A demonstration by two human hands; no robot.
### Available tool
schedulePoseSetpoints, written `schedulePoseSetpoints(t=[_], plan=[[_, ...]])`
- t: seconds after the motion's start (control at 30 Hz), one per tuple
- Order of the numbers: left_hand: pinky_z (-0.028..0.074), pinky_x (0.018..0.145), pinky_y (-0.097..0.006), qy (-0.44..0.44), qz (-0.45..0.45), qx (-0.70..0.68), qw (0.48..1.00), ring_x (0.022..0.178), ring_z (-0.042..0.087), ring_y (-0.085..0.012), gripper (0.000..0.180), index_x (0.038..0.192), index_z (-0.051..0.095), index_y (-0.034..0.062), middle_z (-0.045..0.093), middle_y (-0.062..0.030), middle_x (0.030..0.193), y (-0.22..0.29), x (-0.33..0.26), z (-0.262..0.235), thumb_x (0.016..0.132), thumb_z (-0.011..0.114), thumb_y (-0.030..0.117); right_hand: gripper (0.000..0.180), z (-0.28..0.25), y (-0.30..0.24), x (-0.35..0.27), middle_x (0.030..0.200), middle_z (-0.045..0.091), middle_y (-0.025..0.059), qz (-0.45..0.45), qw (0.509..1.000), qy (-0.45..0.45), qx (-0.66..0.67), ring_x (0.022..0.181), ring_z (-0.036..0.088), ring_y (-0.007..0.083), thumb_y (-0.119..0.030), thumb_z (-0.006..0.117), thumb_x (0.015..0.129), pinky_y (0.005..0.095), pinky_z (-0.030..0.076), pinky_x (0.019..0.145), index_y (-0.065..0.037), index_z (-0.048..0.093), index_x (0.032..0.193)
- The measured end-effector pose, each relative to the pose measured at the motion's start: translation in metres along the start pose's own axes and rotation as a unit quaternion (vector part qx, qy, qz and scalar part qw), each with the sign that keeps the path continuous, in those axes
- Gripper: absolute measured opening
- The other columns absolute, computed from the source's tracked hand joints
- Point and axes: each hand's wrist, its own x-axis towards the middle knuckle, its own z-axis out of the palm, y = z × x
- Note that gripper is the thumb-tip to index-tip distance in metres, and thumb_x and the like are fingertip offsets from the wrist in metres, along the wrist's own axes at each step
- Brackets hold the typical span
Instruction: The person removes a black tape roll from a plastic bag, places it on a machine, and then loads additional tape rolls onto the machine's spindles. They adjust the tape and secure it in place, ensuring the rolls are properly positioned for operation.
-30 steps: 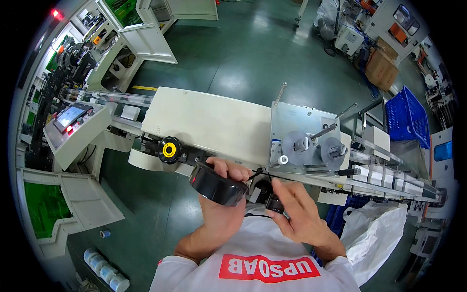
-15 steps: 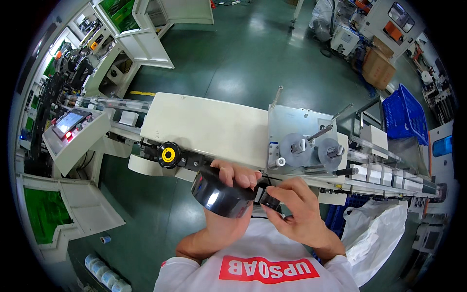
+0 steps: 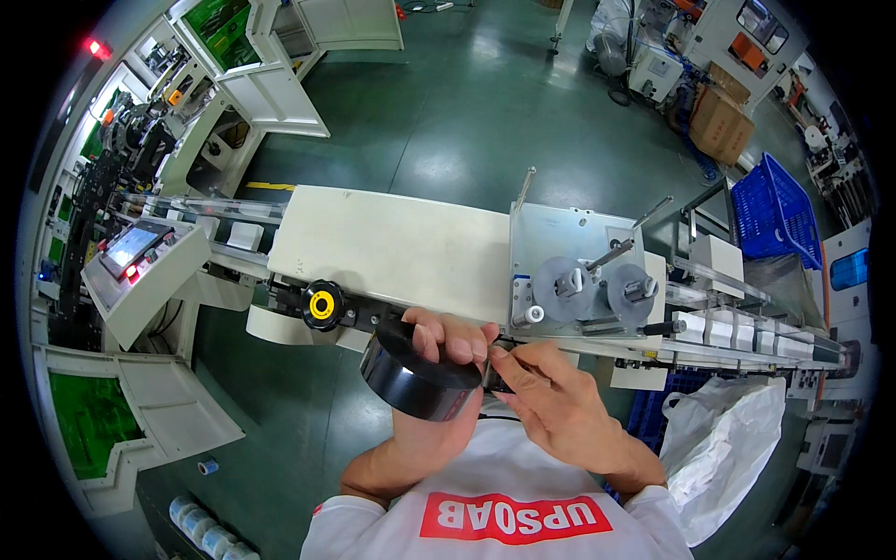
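My left hand (image 3: 448, 338) is wrapped round a wide, glossy black roll (image 3: 417, 381), its fingers hooked over the top and into the hollow middle. The roll is tilted in front of my chest, at the near side of the cream machine. My right hand (image 3: 567, 411) is closed right beside the left fingertips, thumb and index finger pinched together. A small black piece (image 3: 501, 381) shows beneath those fingers; most of it is hidden, and I cannot tell whether it joins the roll.
Beyond my hands runs the cream machine cover (image 3: 392, 233), with a black-and-yellow knob (image 3: 322, 304). Two clear discs (image 3: 563, 287) stand on its metal plate. A control panel (image 3: 133, 247) is at left, white boxes (image 3: 742, 334) on the conveyor and a blue crate (image 3: 773, 210) at right.
My right fingers have moved up and left, against the left fingertips, and now cover most of the small black piece. The black roll has shifted slightly left and down.
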Motion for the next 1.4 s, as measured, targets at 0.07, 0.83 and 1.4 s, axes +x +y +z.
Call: schedulePoseSetpoints(t=[0.07,0.83,1.4], plan=[[0.035,0.105,-0.045,-0.004,-0.001,-0.007,1.000,0.084,0.050,-0.0172,0.025,0.091,0.042,0.0144,0.050,-0.0013,0.081,-0.001,-0.001,-0.002,0.104,0.053,0.032,0.050,0.000,0.002,0.002,0.103,0.057,0.0148,-0.015,1.000,0.002,-0.013,0.079,0.065,0.0279,0.000,0.072,0.080,0.0351,0.056,0.063,0.007,0.058,0.127],[0.030,0.118,-0.046,0.082,-0.080,-0.145,0.983,0.084,0.053,-0.0178,0.023,0.093,0.051,0.0112,0.052,-0.0026,0.083,-0.008,0.007,-0.007,0.102,0.055,0.032,0.045,-0.003,0.009,0.002,0.097,0.066,0.0147,0.042,0.995,0.043,0.082,0.083,0.066,0.0346,-0.009,0.079,0.078,0.0404,0.054,0.069,-0.004,0.056,0.117],[0.040,0.107,-0.044,0.098,-0.096,-0.077,0.988,0.096,0.058,-0.0217,0.028,0.100,0.061,0.0099,0.063,-0.0048,0.096,-0.010,0.012,-0.002,0.099,0.060,0.038,0.041,0.000,0.009,-0.012,0.103,0.063,0.0148,0.026,0.992,0.127,0.002,0.089,0.065,0.0333,-0.004,0.078,0.077,0.0384,0.056,0.067,-0.001,0.058,0.112]])
